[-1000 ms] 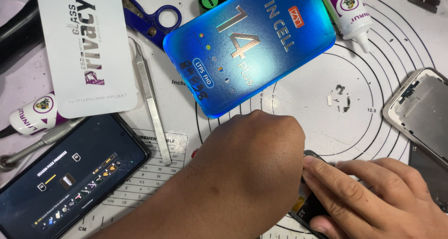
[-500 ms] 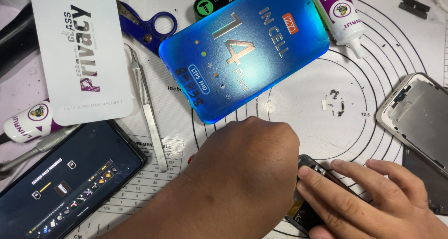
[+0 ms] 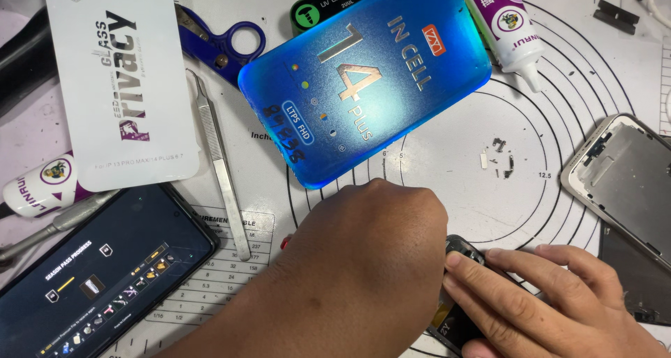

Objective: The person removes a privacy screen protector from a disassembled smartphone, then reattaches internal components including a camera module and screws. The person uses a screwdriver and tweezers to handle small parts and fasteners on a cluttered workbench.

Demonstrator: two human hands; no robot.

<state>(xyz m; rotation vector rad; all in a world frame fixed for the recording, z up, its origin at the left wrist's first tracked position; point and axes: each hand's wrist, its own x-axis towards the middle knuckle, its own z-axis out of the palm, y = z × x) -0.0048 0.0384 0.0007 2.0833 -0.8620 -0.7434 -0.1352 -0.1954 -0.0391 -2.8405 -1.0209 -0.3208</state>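
Small dark phone part (image 3: 458,309): low on the white work mat (image 3: 559,190), mostly hidden under both hands; only a dark edge and a yellowish patch show. Exact kind cannot be told.

Right hand (image 3: 552,309): fingers laid flat over the part, fingertips (image 3: 454,261) pressing its upper end. Grip grasping the part from the right.

Left hand (image 3: 363,274): back of hand to the camera, curled over the part's left side. Fingers hidden, so cannot tell whether this grip is clenched or released.

Just above the left hand: blue glossy screen box (image 3: 363,78), lying tilted. Left of it, steel tweezers (image 3: 220,166) lengthwise on the mat; blue-handled scissors (image 3: 220,43) beyond them.

Farther left: white screen-protector pack (image 3: 119,85), a white glue tube (image 3: 42,187) partly under it, and a dark smartphone (image 3: 98,274) with its screen lit, near the left forearm.

Above the right hand: tiny loose screws (image 3: 500,159) scattered on the mat. Beyond them a second white glue tube (image 3: 507,22), nozzle pointing down-right.

Right of the right hand: silver phone frame (image 3: 622,180), open side up, well apart from the part.
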